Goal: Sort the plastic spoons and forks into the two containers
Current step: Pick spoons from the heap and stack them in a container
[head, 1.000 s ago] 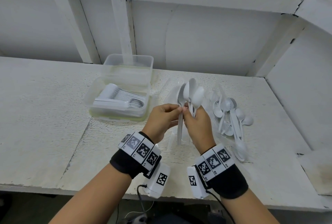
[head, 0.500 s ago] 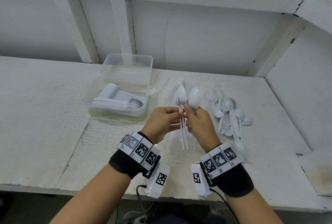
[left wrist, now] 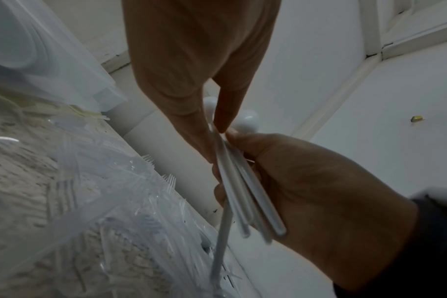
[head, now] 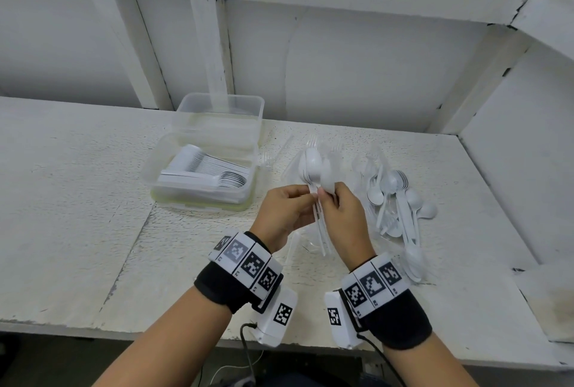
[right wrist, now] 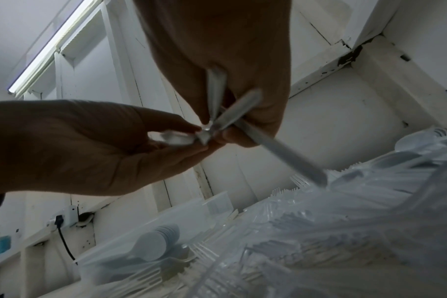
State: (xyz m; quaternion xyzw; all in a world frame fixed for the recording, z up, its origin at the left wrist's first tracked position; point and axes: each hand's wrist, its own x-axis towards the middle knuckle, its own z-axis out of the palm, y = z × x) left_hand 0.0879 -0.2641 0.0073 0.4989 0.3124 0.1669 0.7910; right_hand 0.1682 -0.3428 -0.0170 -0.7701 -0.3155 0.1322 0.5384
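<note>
Countertop (head: 77, 200) — white, rough — against white panelled wall (head: 357, 60)

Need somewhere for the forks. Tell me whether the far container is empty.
Empty, apparently: the far container shows only clear walls, while the near container holds stacked spoons.

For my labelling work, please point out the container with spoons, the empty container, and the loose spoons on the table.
container with spoons (head: 198, 200), head view, near wall.
empty container (head: 222, 100), head view, far rim.
loose spoons (head: 389, 183), head view, one spoon's bowl.
</note>
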